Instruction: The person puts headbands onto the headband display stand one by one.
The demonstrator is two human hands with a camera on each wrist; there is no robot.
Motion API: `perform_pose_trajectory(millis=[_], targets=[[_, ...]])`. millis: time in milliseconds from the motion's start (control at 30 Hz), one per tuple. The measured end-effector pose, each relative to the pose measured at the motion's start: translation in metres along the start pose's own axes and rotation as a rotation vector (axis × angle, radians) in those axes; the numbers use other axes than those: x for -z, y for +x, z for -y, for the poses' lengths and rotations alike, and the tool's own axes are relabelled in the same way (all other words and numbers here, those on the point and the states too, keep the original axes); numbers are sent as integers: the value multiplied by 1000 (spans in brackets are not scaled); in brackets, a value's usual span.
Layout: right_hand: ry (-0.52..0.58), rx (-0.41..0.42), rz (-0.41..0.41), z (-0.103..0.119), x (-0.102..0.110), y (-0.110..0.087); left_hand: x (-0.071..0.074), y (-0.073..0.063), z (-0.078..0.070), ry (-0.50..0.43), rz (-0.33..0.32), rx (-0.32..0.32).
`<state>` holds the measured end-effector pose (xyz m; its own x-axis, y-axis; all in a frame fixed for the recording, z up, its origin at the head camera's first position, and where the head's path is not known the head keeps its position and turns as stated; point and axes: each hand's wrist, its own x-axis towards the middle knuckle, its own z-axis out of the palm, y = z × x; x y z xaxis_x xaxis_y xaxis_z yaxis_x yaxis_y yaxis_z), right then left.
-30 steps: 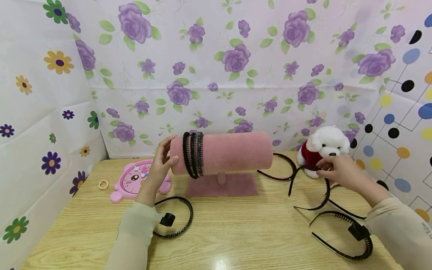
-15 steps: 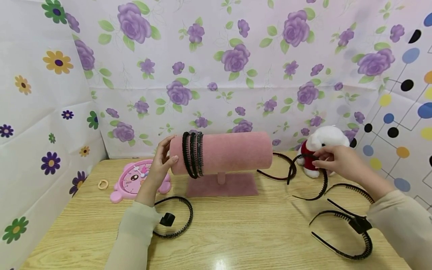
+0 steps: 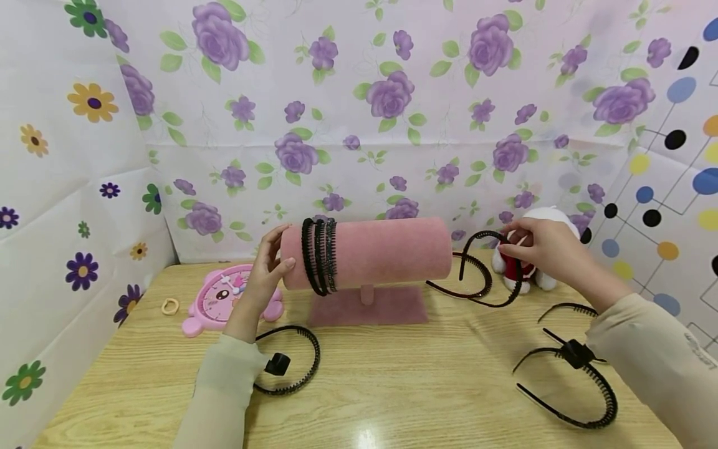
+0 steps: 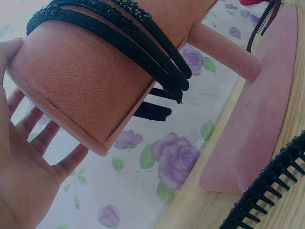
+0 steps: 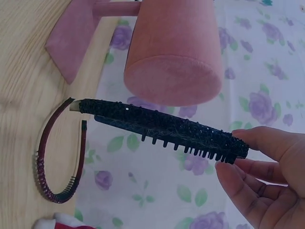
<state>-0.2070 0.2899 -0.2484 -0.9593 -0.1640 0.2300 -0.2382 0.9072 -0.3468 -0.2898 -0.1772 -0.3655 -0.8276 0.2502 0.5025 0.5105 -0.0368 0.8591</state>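
Note:
A pink velvet headband stand (image 3: 392, 252) has a horizontal roll on a short post and flat base. My left hand (image 3: 263, 274) grips the roll's left end, thumb in front and fingers behind. Three black toothed headbands (image 4: 119, 40) sit side by side round the roll near that hand; some glitter. Off the roll's right end, my right hand (image 3: 546, 246) pinches a sparkly black toothed headband (image 5: 162, 126) between thumb and fingers at its curved top. The held band hangs in the air with its ends toward the stand. Below it lies a dark red headband (image 5: 44, 167).
Black headbands lie on the wooden table (image 3: 415, 386): one headband (image 3: 316, 362) beside my left forearm, another headband (image 3: 608, 399) near my right sleeve. A pink clock (image 3: 224, 296) and small ring (image 3: 170, 305) are at left. Behind my right hand sits a white plush dog (image 5: 45, 223).
My right hand has moved left and up with the black headband, past the plush dog toward the roll's right end. My left hand keeps its hold on the stand.

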Motion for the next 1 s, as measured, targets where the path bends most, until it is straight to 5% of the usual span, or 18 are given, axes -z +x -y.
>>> perform_pose_trajectory(millis=[1000], targets=[[-62, 94, -20, 38, -11, 45, 0, 0, -1, 3, 3, 4]])
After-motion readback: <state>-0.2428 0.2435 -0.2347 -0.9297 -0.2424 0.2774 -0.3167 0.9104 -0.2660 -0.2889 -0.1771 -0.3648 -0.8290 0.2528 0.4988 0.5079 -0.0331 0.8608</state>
